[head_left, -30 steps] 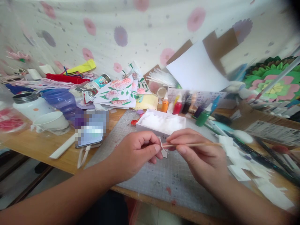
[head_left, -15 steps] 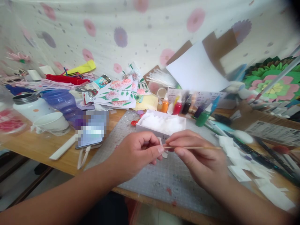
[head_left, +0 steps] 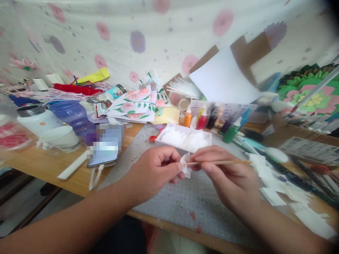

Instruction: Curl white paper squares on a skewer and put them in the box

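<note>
My left hand is closed in a pinch on a small white piece of paper, held just above the grey cutting mat. My right hand pinches a thin wooden stick that lies level and points left, its tip touching the paper. The paper curls around the stick's tip. Both hands meet in front of a white box filled with white paper pieces.
Loose white paper squares lie on the mat's right. Small paint bottles stand behind the box. A phone, a white cup and a white jar are at the left. Flower cards and pens crowd the wooden table.
The paper piece has curled up around the stick's tip between my fingers. Both hands have stayed in nearly the same place.
</note>
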